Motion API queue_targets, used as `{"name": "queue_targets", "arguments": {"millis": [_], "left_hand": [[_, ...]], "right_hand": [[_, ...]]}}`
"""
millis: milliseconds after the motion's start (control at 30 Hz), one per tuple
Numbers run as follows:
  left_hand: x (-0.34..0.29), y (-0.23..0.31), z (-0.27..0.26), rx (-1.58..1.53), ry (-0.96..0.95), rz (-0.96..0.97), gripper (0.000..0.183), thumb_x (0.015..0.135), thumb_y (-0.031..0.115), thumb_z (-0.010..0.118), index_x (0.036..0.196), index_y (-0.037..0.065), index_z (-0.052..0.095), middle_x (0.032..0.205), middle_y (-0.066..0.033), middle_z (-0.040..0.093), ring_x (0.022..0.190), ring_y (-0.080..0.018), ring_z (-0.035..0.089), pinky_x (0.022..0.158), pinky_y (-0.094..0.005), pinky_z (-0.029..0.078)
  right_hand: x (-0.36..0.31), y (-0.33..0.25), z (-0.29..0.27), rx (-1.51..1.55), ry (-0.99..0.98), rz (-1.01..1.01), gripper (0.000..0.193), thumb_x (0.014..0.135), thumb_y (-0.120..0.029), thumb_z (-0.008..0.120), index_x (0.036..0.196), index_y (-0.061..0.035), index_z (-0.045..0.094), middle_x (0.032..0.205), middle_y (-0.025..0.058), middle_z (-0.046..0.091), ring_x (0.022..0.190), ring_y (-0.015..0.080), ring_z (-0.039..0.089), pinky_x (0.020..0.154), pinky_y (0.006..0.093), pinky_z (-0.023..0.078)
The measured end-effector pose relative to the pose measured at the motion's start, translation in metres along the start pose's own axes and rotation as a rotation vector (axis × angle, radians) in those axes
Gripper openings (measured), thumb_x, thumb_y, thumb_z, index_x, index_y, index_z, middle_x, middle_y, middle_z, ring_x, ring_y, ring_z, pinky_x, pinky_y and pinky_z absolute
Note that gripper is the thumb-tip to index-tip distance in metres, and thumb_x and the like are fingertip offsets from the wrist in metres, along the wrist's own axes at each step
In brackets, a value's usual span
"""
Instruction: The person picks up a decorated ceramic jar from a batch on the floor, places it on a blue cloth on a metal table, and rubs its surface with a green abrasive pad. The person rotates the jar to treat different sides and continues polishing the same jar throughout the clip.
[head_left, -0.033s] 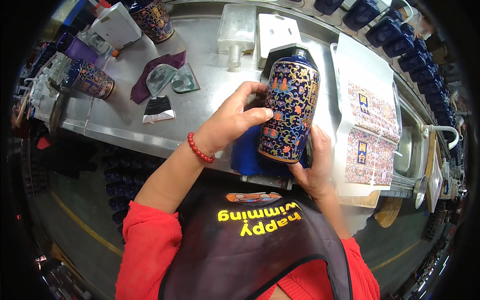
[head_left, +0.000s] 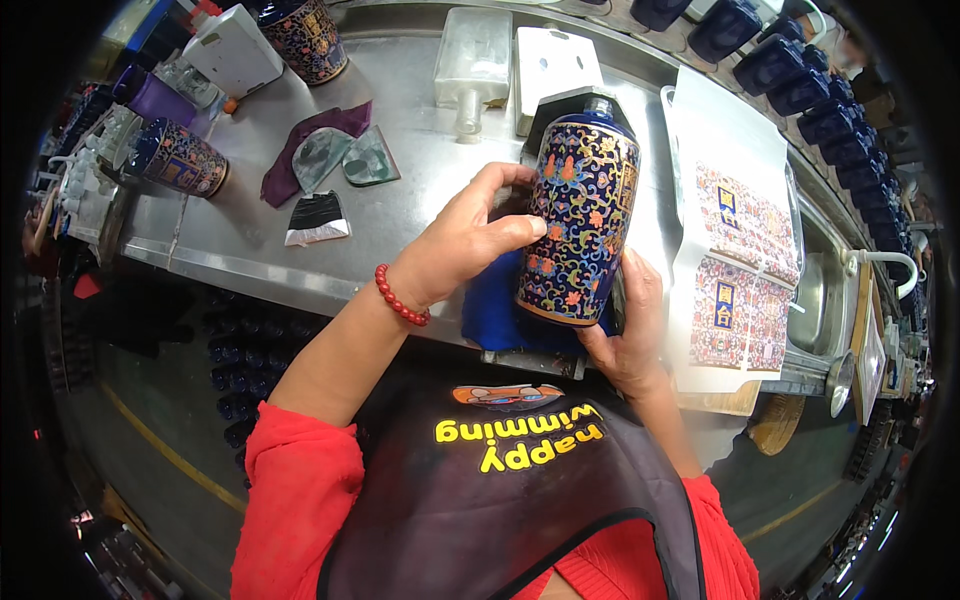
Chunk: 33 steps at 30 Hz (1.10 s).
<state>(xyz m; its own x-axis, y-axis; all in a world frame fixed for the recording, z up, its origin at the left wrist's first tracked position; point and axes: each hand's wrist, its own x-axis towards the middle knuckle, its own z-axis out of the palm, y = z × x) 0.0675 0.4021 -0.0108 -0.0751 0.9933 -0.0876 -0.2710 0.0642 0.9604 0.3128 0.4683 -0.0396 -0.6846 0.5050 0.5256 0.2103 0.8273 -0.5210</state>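
Observation:
A dark blue bottle (head_left: 580, 225) with a colourful floral pattern and gold lines lies tilted between my hands, its neck pointing away from me. My left hand (head_left: 470, 240) grips its left side, thumb on the patterned face and the other fingers partly hidden behind. At the lower right, my right hand (head_left: 637, 330) holds the bottle near its base, fingers partly out of sight. Under the bottle is a blue cloth (head_left: 490, 310), and a dark angular holder (head_left: 545, 110) shows behind its neck.
Printed decal sheets (head_left: 725, 290) lie right of the bottle, before a sink (head_left: 825, 290). A clear glass bottle (head_left: 473, 65) and white block (head_left: 557, 68) stand behind. Scraper pieces (head_left: 320, 160) and a purple cloth (head_left: 285, 170) lie left, near another patterned bottle (head_left: 180, 158). Blue bottles (head_left: 800, 85) line the far right.

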Motion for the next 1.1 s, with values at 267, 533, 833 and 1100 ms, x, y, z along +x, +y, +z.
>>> {"name": "queue_targets", "arguments": {"millis": [267,533,833,1100], "left_hand": [[-0.0009,-0.0007,0.0,-0.016,0.008,-0.011,0.058,0.093,0.019,0.068,0.14,-0.005,0.043,0.134,-0.0164,0.055,0.125,-0.0217,0.053,0.109,-0.0365,0.042],[0.0005,-0.0028,-0.0041,0.013,-0.028,0.009,0.061,0.094,0.02,0.066,0.144,-0.002,0.04,0.133,-0.0123,0.056,0.121,-0.0179,0.057,0.107,-0.0342,0.046],[0.0018,-0.0018,-0.0054,0.035,-0.03,0.007,0.058,0.094,0.02,0.066,0.143,-0.002,0.042,0.132,-0.0129,0.058,0.121,-0.0171,0.057,0.107,-0.034,0.045],[0.0011,-0.0015,-0.0048,0.045,-0.031,-0.013,0.057,0.096,0.02,0.065,0.143,-0.002,0.041,0.131,-0.0127,0.058,0.119,-0.0172,0.058,0.105,-0.0338,0.047]], "right_hand": [[-0.0017,0.002,0.0019,-0.021,-0.006,-0.004,0.081,0.084,-0.023,0.078,0.149,0.0046,0.037,0.142,0.0229,0.051,0.128,0.0392,0.05,0.11,0.0479,0.037],[-0.0013,0.0017,0.0016,-0.006,0.006,-0.001,0.086,0.076,-0.016,0.083,0.147,0.0053,0.04,0.139,0.0255,0.055,0.124,0.0421,0.054,0.106,0.05,0.041],[-0.0041,0.0048,0.0034,-0.012,-0.013,-0.004,0.082,0.085,-0.024,0.078,0.149,0.005,0.037,0.142,0.0225,0.051,0.129,0.0386,0.049,0.11,0.0477,0.037],[-0.0019,0.0012,0.0015,-0.013,-0.008,0.003,0.083,0.083,-0.024,0.079,0.149,0.0041,0.037,0.141,0.0232,0.052,0.128,0.0398,0.05,0.109,0.0485,0.038]]}}
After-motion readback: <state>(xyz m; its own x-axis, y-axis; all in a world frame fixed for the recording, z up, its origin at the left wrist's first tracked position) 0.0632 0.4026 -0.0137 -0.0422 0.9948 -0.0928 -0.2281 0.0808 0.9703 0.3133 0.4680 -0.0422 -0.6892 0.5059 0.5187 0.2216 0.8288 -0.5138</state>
